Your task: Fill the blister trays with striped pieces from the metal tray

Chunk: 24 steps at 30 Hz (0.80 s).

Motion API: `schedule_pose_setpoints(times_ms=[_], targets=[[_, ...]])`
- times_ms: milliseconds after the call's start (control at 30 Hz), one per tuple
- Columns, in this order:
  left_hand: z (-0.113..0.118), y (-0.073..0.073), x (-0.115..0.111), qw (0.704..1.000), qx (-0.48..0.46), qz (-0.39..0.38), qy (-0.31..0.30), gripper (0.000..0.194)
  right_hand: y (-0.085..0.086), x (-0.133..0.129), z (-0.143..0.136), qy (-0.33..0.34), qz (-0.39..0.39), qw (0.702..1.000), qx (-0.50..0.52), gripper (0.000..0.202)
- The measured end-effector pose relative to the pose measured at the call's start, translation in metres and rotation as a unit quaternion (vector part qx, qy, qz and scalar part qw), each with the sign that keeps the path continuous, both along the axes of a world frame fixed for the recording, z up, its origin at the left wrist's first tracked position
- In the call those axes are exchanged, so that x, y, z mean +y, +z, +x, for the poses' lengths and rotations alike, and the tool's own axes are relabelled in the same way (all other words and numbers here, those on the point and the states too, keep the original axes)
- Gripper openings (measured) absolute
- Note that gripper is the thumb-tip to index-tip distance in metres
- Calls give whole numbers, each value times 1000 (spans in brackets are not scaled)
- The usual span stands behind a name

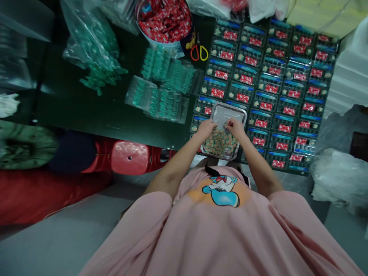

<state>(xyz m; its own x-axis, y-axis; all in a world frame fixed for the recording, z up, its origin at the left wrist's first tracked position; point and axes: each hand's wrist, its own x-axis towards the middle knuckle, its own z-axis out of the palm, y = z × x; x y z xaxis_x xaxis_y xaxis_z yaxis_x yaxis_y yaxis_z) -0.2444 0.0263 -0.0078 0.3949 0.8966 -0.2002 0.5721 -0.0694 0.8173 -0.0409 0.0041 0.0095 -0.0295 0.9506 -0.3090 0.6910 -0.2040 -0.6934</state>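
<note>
A shallow metal tray (pixel 243 112) lies over the near part of the rows of packs, with a heap of small tan and green pieces (pixel 220 143) in its near half. My left hand (pixel 206 128) reaches over the tray's left rim, its fingers drawn together above the heap. Opposite it, my right hand (pixel 235 127) is inside the right rim with thumb and fingers pinched. Something clear, perhaps thin plastic, shows between the two hands. What either hand grips is too small to make out.
Rows of clear packs (pixel 271 88) with blue and red contents cover the table's right side. Left of them are green blister-like trays (pixel 165 103), scissors (pixel 199 53), a tub of red packets (pixel 168 44) and a bag of green pieces (pixel 100 46). Red stools (pixel 129 157) stand below the edge.
</note>
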Motion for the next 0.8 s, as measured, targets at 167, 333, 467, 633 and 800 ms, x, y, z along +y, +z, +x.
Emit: schedule_pose_setpoints(times_ms=[167, 333, 467, 633, 800], targets=[[-1, 7, 8, 1000, -4, -21, 1, 8, -8, -10, 0, -51, -17, 996, 70, 14], [-2, 18, 4, 1000, -17, -14, 16, 14, -8, -12, -9, -90, -55, 980, 167, 22], [6, 23, -7, 994, -34, -34, 98, 7, -1, -12, -21, -102, -73, 956, 264, 32], [16, 21, -21, 958, -155, -141, 196, 6, 4, -12, -28, -112, -75, 942, 308, 32], [16, 24, -28, 931, -236, -184, 211, 14, 7, -11, -28, -106, -66, 948, 292, 29]])
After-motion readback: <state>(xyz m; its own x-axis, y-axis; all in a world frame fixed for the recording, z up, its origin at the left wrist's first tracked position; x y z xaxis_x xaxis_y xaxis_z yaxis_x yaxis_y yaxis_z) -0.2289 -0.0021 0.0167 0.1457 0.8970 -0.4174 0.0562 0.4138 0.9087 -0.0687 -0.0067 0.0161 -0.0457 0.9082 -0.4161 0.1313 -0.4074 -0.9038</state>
